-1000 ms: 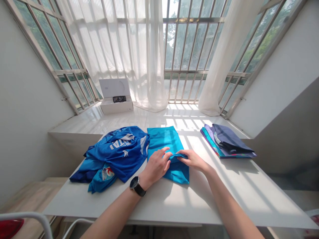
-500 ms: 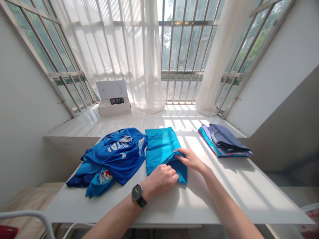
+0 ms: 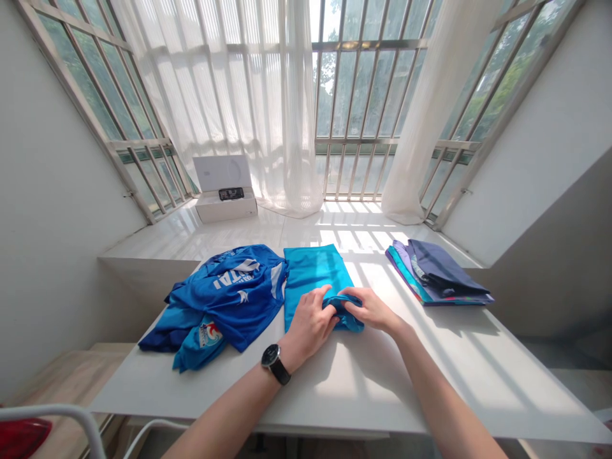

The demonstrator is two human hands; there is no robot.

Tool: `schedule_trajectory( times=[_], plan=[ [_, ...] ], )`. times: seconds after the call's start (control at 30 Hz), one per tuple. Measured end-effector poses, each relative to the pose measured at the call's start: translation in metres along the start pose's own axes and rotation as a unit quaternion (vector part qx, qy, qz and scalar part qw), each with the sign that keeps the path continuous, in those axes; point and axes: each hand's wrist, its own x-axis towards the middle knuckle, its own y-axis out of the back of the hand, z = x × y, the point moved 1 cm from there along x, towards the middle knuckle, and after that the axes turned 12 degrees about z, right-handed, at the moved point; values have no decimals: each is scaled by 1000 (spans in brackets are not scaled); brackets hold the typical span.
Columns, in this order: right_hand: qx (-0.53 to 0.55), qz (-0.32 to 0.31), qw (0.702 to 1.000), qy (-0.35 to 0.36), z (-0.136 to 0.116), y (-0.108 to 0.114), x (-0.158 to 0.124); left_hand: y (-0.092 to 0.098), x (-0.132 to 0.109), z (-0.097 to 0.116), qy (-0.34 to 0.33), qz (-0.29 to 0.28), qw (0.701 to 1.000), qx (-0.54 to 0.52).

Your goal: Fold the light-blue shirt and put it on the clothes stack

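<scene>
A turquoise cloth garment (image 3: pixel 313 274) lies flat on the white table (image 3: pixel 363 389), its near end folded up into a thick roll. My left hand (image 3: pixel 310 328) and my right hand (image 3: pixel 373 310) grip that roll from either side, their fingers nearly meeting over it. A black-strapped wristwatch (image 3: pixel 276 364) sits on my left wrist. Touching the garment's left side is a crumpled blue printed jersey (image 3: pixel 229 293), lying over other blue cloth. To the right lies a folded stack of teal, lilac and navy clothes (image 3: pixel 433 274).
Behind the table runs a white window ledge (image 3: pixel 306 229) holding an open white box (image 3: pixel 224 191) with a black device in it. Sheer curtains and barred windows stand beyond. A white metal rail (image 3: pixel 48 414) with a red object crosses the lower left corner.
The garment's near end is folded further up, shortening the flat cloth. My left hand has moved up and right, closer to my right hand, and both now pinch the fold.
</scene>
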Motion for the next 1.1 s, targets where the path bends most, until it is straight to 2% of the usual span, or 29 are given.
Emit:
schedule_trajectory(
  times=[0.07, 0.2, 0.3, 0.37, 0.47, 0.5, 0.53, 0.6, 0.67, 0.77, 0.93, 1.1],
  plan=[
    [2, 4, 1000, 2, 0, 0, -1, -2, -2, -4, 4, -30, 999, -25],
    [-3, 17, 1000, 13, 2, 0, -4, -1, -3, -8, -31, -87, 993, -75],
    [-23, 32, 998, 46, 4, -1, -3, 1, -3, -8, -26, -101, 992, -75],
    [-60, 86, 990, 91, -1, -2, -1, 0, -3, -8, -21, -100, 993, -65],
    [-136, 210, 955, 162, -18, -4, -7, -6, -4, -9, -8, -94, 994, -60],
    [-148, 230, 944, 183, -26, -5, -13, -9, -4, -10, -1, -89, 994, -62],
    [-150, 227, 941, 202, -33, -8, -20, -11, -5, -12, 7, -85, 994, -65],
    [-139, 176, 949, 223, -45, -15, -38, -16, -5, -15, 25, -78, 993, -79],
    [-132, 124, 961, 209, -47, -22, -57, -18, -4, -18, 44, -78, 991, -96],
    [-119, 115, 974, 156, -35, -30, -73, -16, 0, -20, 70, -88, 987, -112],
    [-48, 115, 988, 92, -11, -35, -63, -10, 4, -18, 78, -110, 984, -113],
    [-1, 109, 993, 34, -4, -37, -57, -4, 1, -22, 31, -134, 985, -106]
  ],
)
